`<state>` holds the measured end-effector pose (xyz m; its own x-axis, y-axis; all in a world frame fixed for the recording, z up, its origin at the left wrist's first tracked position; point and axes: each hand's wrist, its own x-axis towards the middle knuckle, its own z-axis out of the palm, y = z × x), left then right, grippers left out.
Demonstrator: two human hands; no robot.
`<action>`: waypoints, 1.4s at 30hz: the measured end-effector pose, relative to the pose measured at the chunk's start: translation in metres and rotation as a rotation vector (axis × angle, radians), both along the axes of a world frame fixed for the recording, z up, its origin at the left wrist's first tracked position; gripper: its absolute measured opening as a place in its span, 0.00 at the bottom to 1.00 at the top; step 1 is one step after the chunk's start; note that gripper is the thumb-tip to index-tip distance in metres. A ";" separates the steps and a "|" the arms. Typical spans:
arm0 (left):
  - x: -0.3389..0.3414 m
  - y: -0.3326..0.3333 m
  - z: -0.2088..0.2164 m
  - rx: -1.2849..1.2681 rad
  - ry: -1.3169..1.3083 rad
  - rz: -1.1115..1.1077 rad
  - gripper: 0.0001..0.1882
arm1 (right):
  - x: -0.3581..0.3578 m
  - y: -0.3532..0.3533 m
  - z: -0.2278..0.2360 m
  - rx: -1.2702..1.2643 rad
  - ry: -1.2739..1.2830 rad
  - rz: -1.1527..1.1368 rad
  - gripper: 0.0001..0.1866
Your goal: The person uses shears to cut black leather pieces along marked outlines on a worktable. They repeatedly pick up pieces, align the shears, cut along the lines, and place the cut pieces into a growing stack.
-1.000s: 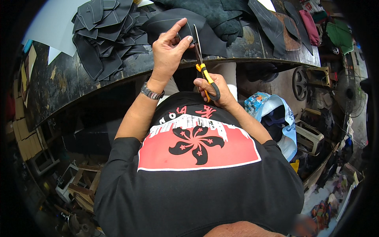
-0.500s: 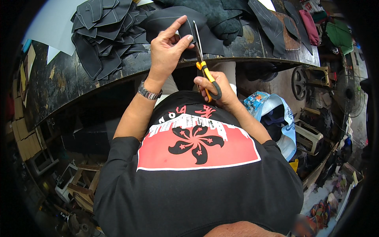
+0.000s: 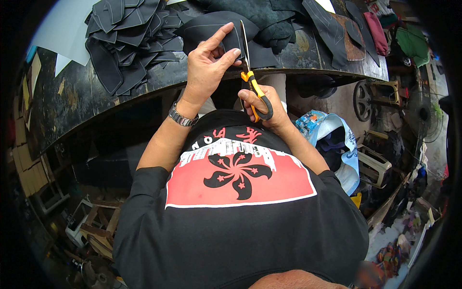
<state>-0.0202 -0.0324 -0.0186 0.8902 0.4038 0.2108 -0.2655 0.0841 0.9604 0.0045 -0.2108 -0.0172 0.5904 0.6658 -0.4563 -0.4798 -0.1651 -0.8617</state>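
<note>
My left hand [image 3: 206, 74] grips a dark sheet [image 3: 204, 26], which looks like leather, at the table's near edge. Its index finger stretches out over the sheet while the thumb and other fingers pinch it. A pale line is drawn on the sheet beside my fingers. In my right hand [image 3: 270, 103] is a pair of scissors [image 3: 249, 79] with yellow and black handles. Their blades point away from me and lie against the sheet, just right of my left thumb. Part of the lower blade is hidden.
On the black worktable [image 3: 72, 103], a heap of cut dark pieces [image 3: 130, 41] lies to the left. Dark hide [image 3: 279, 24] and more marked pieces [image 3: 327, 33] lie to the far right. A blue and white bag [image 3: 349, 166] stands right of my lap, near a fan [image 3: 426, 113].
The sheet and my left hand have shifted slightly right. The scissors have moved a little with them, and their blade tip now sits slightly farther away and to the right.
</note>
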 end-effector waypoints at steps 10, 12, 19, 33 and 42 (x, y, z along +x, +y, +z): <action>0.000 0.003 0.003 -0.071 0.009 -0.026 0.30 | 0.006 -0.002 0.004 -0.078 -0.020 0.064 0.19; -0.003 0.002 0.006 -0.070 0.039 -0.082 0.30 | 0.011 -0.002 0.008 -0.021 0.014 0.035 0.19; -0.008 -0.005 0.010 -0.088 0.028 -0.070 0.31 | 0.011 -0.002 0.011 0.058 0.025 0.040 0.19; -0.012 -0.001 0.021 -0.090 0.029 -0.155 0.32 | 0.014 -0.008 0.015 0.069 0.011 0.047 0.21; -0.012 0.012 0.027 -0.099 0.091 -0.261 0.33 | 0.006 -0.009 0.016 0.056 0.013 0.008 0.18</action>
<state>-0.0324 -0.0206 0.0089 0.9802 0.1734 0.0959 -0.1355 0.2330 0.9630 0.0109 -0.2201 -0.0012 0.5795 0.6949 -0.4258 -0.4897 -0.1207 -0.8635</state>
